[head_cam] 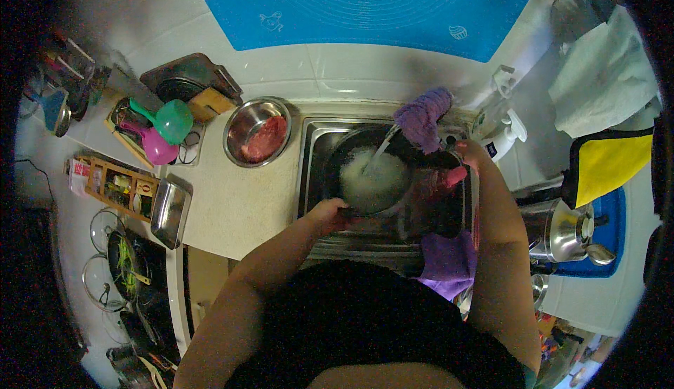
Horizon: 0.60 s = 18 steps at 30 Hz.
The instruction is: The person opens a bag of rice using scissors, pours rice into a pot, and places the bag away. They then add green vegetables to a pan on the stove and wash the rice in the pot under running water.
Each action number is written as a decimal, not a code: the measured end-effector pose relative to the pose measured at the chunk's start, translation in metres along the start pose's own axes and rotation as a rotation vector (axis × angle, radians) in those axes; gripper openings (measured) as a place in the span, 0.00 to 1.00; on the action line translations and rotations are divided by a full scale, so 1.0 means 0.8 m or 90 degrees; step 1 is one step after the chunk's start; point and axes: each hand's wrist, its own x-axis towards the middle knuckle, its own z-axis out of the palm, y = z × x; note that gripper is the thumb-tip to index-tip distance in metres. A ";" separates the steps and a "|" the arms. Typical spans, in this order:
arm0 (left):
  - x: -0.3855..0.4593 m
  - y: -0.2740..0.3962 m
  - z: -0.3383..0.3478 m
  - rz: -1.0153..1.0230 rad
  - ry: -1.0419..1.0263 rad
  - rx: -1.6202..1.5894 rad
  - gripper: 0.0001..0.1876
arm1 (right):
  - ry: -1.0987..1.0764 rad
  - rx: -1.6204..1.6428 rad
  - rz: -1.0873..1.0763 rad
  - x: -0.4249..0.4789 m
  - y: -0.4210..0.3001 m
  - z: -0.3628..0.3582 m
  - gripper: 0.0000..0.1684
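Note:
A dark round pan (329,168) sits in the stainless steel sink (308,136). Cloudy whitish water (374,181) fills it, and a stream of water (384,147) runs in from a faucet wrapped in a purple cloth (425,118). At the near left, my left hand (329,214) grips the pan's rim. My right hand (470,154) is at the sink's right edge, close to a small dark knob (451,140); what its fingers touch is unclear. Just below that hand, a pink object (455,177) lies in the sink's right part.
Left of the sink, a steel bowl (230,139) holds raw red meat (266,139). Farther left are green (174,121) and pink scoops (159,149) and a steel tray (171,212). A spray bottle (508,136) stands at right; a purple towel (447,257) hangs in front.

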 end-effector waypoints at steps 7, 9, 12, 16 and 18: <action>-0.033 0.019 0.022 -0.019 0.095 0.188 0.21 | -0.032 -0.004 0.028 0.001 -0.001 -0.002 0.21; -0.037 0.017 0.012 0.052 0.183 0.296 0.24 | -0.017 0.115 0.115 -0.011 -0.021 -0.001 0.20; -0.009 -0.003 -0.032 0.205 0.359 0.429 0.31 | -0.004 0.219 0.181 -0.002 -0.027 0.003 0.17; -0.006 -0.004 -0.046 0.390 0.464 0.630 0.37 | 0.014 0.064 -0.158 0.059 0.082 0.021 0.13; -0.028 0.000 -0.029 0.411 0.456 0.580 0.37 | -0.002 0.099 -0.172 0.060 0.077 0.025 0.12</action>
